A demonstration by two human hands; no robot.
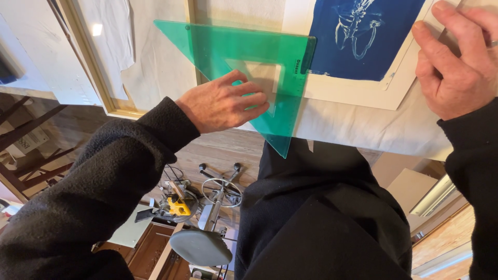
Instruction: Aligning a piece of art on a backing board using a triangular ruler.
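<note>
White paper (353, 122) bears translucent green triangle (249, 57).

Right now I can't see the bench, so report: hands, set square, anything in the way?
Left hand flat on green set square. Right hand pressing blue print sheet's corner. Square's edge meets print; nothing between.

blue print (363, 36): top cut off by frame edge, lower-left corner covered by green set square (259, 62) | right hand (459, 62): fingertips & far side cropped at top/right edge | set square centre: partly hidden under left hand (223, 103) | yellow tool (178, 206) on floor: too small to be identified
</note>
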